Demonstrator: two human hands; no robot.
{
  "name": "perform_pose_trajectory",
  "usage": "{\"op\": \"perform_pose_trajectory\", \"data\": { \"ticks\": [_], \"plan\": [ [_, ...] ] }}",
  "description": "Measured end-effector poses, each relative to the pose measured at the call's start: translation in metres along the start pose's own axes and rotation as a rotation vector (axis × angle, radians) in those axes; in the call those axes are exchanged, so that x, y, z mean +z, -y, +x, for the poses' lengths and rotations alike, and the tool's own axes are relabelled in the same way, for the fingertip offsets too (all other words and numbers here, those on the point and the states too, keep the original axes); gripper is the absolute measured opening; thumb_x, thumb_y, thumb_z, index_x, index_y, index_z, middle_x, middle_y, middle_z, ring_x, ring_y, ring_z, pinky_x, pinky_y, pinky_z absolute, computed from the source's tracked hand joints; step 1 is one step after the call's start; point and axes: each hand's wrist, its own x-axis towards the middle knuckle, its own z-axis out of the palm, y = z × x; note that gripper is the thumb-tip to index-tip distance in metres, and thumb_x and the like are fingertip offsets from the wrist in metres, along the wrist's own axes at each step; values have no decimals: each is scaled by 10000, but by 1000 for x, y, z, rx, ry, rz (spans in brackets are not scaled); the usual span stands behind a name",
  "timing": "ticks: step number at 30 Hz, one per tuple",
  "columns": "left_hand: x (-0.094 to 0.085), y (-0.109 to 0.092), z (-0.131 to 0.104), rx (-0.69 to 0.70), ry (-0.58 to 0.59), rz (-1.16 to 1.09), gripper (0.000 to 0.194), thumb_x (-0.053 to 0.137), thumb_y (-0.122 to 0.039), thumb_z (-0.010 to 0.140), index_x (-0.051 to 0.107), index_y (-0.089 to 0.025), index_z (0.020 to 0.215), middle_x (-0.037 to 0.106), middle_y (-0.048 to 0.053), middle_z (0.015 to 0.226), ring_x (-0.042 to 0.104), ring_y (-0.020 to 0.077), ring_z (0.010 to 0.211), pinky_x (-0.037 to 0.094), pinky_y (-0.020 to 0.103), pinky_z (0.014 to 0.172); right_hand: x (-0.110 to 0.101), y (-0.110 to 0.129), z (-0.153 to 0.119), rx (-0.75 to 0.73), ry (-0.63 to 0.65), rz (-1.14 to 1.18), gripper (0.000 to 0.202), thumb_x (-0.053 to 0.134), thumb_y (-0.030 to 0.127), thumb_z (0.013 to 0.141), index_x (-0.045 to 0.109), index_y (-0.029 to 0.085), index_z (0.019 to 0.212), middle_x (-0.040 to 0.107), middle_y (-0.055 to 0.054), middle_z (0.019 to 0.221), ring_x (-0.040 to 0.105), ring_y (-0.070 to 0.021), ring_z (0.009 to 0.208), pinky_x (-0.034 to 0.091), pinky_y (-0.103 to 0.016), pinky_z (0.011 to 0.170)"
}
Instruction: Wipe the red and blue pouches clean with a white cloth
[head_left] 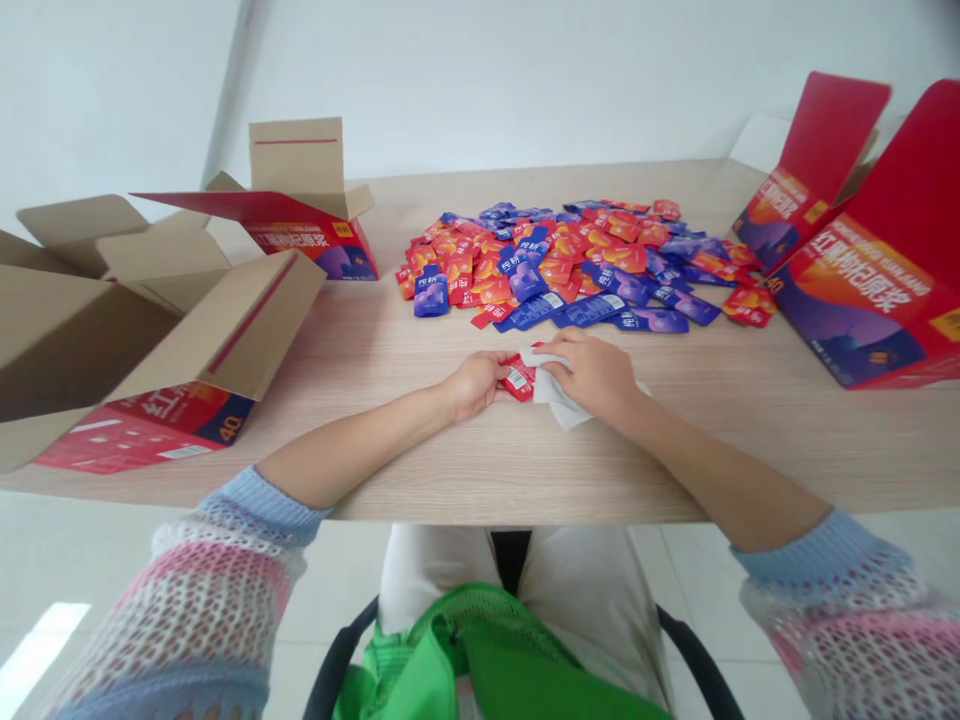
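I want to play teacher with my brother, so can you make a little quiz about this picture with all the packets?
1. True or false: the left hand holds a red sachet.
2. What does the right hand press against that sachet? A) a white cloth B) a pen C) scissors
3. Fill in: the pile of sachets on the wooden table is red and ____.

Key
1. True; it pinches the sachet's left end.
2. A; the white cloth lies under the right hand, touching the sachet.
3. Blue.
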Motion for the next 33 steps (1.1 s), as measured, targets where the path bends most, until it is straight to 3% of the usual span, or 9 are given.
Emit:
{"op": "perform_pose_trajectory", "data": {
  "ticks": [6,10,13,15,18,21,25,33],
  "plan": [
    [6,3,-1,45,-28,40,406,469,38,786,672,-44,1128,741,150,969,718,200,753,595,293,668,-1,-27,3,178,-16,-176,304,494,222,914,734,301,1085,663,-87,1049,616,-260,892,404,-350,630],
    [8,-2,-2,-37,-36,132,492,463,38,764,657,-87,1198,747,117,917,700,184,675,594,290,598,-8,-22,0,194,-221,-66,284,543,182,873,682,228,1116,658,-83,1107,619,-256,932,447,-361,720],
    [8,-6,-1,-115,-2,166,536,445,36,755,620,-94,1245,743,118,881,703,207,678,603,331,588,-11,-9,-4,90,-358,86,219,577,201,873,683,212,1064,674,-65,1075,617,-242,985,461,-351,817],
    [7,-7,1,-127,-8,173,525,432,39,756,611,-82,1234,736,118,825,706,216,667,605,345,587,-9,-1,-6,-28,-376,181,182,583,224,891,704,222,1027,683,-49,1045,620,-221,990,463,-331,841],
    [2,-8,5,-127,-22,182,512,417,64,726,618,-68,1177,711,92,706,689,199,584,603,342,575,-3,7,-9,-242,-269,249,196,566,220,917,734,240,1016,679,-34,988,625,-181,933,469,-295,805],
    [-8,-11,8,-138,114,136,550,423,86,693,606,-71,1187,724,93,743,705,191,603,607,337,614,1,8,-8,-350,-122,204,228,560,195,919,742,253,1044,666,-33,971,621,-169,905,462,-285,760],
    [-19,-13,12,-170,255,47,436,459,36,786,587,-28,1198,741,166,891,739,227,763,602,372,753,2,-1,-3,-223,-61,-12,277,516,161,924,734,233,1078,663,-62,1072,592,-207,993,448,-311,768],
    [-22,-8,13,-126,295,54,452,479,14,820,592,-33,1256,733,196,1015,736,239,863,587,351,782,1,-35,7,127,-15,-225,312,470,190,939,712,206,1135,659,-98,1103,592,-244,1010,442,-333,758]
  ]
}}
